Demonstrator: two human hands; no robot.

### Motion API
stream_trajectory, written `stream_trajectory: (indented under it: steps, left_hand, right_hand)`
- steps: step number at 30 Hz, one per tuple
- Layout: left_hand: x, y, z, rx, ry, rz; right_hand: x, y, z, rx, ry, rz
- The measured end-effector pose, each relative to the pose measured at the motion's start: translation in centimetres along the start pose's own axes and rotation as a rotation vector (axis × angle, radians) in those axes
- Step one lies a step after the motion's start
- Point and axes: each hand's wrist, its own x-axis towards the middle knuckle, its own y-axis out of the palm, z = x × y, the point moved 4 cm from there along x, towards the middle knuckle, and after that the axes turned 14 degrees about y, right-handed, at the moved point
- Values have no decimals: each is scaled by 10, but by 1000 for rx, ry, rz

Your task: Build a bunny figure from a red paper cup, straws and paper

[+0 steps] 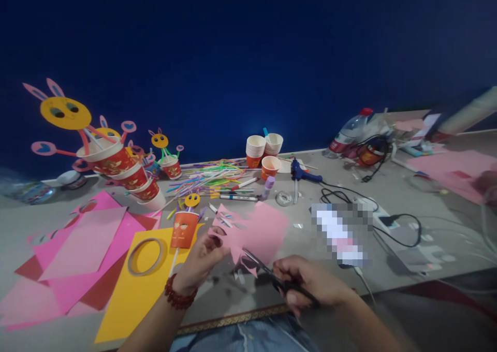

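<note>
1. Centrally in the frame, a cut sheet of pink paper [267, 228] lies just above the near edge of a gray table [209, 303], its ragged left side held by the left hand [207, 253].
2. The left hand's fingers close on the paper's edge, a beaded red bracelet [179, 292] circling the wrist.
3. At lower center right, the right hand [298, 279] grips black-handled scissors [272, 277], fingers curled around the handles, blades pointing up and left at the paper's lower edge.
4. Left of the hands, a tape roll [146, 257] rests on a yellow sheet [128, 300], near an orange cup [184, 230] topped by a smiling yellow face; pink and red sheets [89, 238] overlap at lower left.
5. At upper left, a yellow rabbit-eared figure [66, 113] tops leaning, stacked red cups [126, 173].
6. Beyond the paper, colorful straws [217, 175] and a purple-capped glue stick [267, 189] lie left of a blue glue gun [305, 173], before a dark blue wall [248, 57].
</note>
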Motion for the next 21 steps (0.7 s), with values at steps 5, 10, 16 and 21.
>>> stream_trajectory:
  steps: [5, 10, 16, 21]
  left_hand:
    - [-3, 0, 5, 190, 10, 125]
    - [-6, 4, 3, 266, 6, 195]
    - [-4, 10, -1, 246, -23, 240]
    - [-3, 12, 2, 239, -17, 274]
  right_hand:
    - [5, -1, -3, -18, 28, -18]
    - [10, -1, -3, 20, 28, -15]
    - [17, -1, -10, 23, -21, 57]
    - [23, -2, -16, 27, -26, 37]
